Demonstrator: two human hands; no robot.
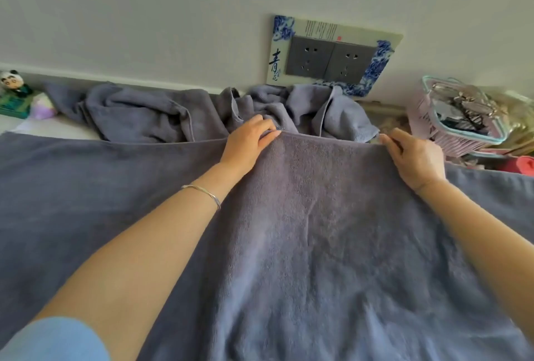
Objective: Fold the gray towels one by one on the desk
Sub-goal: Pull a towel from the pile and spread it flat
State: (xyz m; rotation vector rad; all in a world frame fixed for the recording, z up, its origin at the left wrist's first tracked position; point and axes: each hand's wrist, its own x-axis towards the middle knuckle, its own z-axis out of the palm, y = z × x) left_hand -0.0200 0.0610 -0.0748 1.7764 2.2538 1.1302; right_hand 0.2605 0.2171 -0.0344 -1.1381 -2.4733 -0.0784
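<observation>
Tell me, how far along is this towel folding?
Early, it seems. Done: no folded towel shows in view. In hand: the left hand and right hand pinch the far edge of one gray towel spread flat. Left: crumpled towels heaped by the wall wait unfolded.

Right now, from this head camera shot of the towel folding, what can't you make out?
Most of the desk: head view, covered by the spread towel.
Near edge of the held towel: head view, cut off by the bottom frame edge.
Number of towels in the crumpled pile: head view, overlapping folds hide it.
Contents of the pink basket: head view, a blurred tangle.
</observation>
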